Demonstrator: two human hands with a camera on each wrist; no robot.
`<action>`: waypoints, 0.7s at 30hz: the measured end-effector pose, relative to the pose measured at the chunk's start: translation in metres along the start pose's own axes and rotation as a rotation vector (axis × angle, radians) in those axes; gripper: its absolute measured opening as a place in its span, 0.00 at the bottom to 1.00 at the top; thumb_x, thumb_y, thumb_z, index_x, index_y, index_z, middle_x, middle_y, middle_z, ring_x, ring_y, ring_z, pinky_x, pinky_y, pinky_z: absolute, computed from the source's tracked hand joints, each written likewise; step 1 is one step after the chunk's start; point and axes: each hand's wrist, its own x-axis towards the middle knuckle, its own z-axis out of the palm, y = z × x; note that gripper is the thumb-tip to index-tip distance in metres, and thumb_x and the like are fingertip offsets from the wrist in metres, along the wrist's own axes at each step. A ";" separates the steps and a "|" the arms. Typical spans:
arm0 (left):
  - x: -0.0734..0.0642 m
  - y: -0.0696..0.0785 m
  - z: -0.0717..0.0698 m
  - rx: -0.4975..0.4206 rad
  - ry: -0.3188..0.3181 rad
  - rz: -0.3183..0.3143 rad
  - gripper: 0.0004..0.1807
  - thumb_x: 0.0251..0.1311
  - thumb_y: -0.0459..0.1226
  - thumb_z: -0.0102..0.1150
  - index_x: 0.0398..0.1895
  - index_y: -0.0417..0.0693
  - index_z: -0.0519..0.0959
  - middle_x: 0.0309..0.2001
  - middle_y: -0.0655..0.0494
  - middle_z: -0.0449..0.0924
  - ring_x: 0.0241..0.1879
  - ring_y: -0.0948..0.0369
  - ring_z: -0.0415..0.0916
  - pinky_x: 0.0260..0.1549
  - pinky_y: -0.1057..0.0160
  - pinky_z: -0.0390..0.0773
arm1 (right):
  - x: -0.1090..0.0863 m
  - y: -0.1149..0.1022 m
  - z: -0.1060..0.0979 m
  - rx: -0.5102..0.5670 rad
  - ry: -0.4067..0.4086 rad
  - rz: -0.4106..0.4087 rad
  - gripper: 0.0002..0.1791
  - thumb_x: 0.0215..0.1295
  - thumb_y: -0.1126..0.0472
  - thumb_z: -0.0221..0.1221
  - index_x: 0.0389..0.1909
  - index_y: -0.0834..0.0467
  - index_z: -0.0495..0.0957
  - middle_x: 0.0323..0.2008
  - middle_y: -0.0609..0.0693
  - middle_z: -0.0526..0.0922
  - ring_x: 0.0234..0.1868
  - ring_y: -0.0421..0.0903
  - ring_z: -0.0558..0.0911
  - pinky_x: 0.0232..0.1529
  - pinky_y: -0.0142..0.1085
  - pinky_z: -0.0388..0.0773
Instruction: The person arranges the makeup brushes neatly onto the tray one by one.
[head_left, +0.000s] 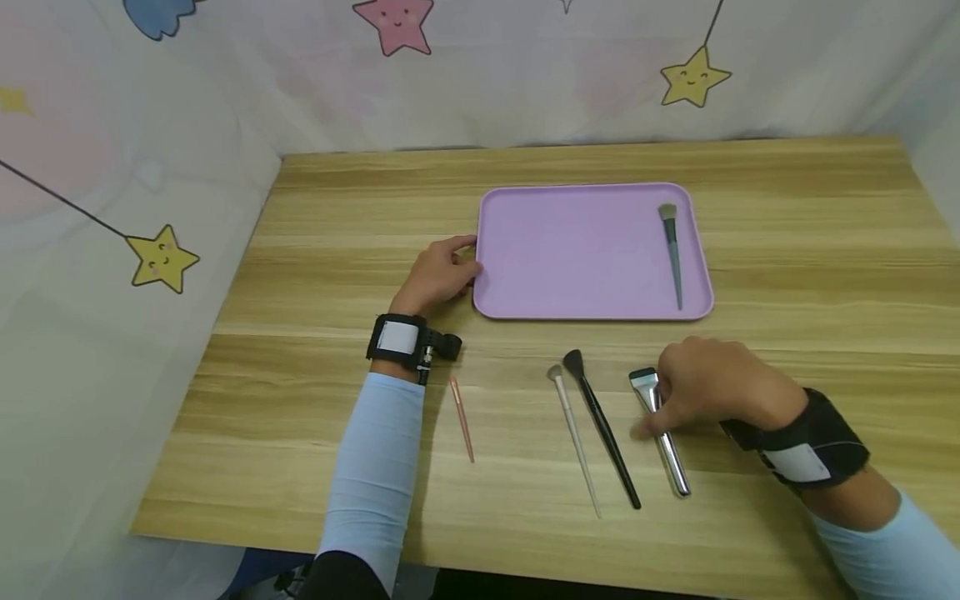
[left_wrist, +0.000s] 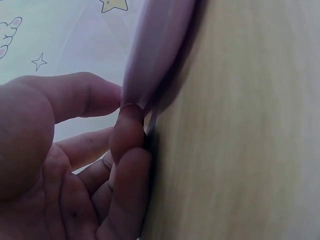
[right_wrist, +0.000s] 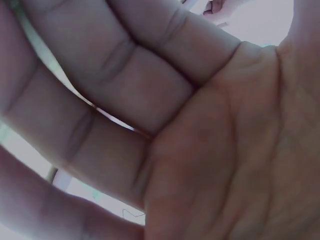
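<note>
My left hand (head_left: 438, 271) holds the left rim of a lilac tray (head_left: 570, 250), thumb and fingertips pinching its edge. Up close in the left wrist view, the tray wall (left_wrist: 155, 55) meets the fingertips. Over a flat-headed makeup brush with a silver handle (head_left: 673, 462) hovers my right hand (head_left: 712, 383), covering part of it in the head view. In the right wrist view the palm (right_wrist: 200, 150) and loosely bent fingers fill the picture, with nothing seen in their grasp. A grey-green makeup brush (head_left: 672, 254) lies at the tray's right end.
Left of the right hand, a black makeup brush (head_left: 606, 433) and a thin white one (head_left: 576, 442) lie side by side on the wooden table (head_left: 337, 225). A small rose-gold brush (head_left: 462, 421) lies near the left forearm. A patterned curtain (head_left: 525, 92) hangs behind the table.
</note>
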 end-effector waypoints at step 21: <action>0.000 0.001 -0.001 -0.007 0.000 -0.009 0.31 0.67 0.41 0.58 0.74 0.50 0.69 0.31 0.50 0.82 0.28 0.59 0.76 0.28 0.63 0.73 | 0.010 0.015 0.000 0.102 0.141 -0.135 0.22 0.61 0.47 0.68 0.14 0.50 0.71 0.15 0.41 0.70 0.17 0.40 0.69 0.19 0.35 0.64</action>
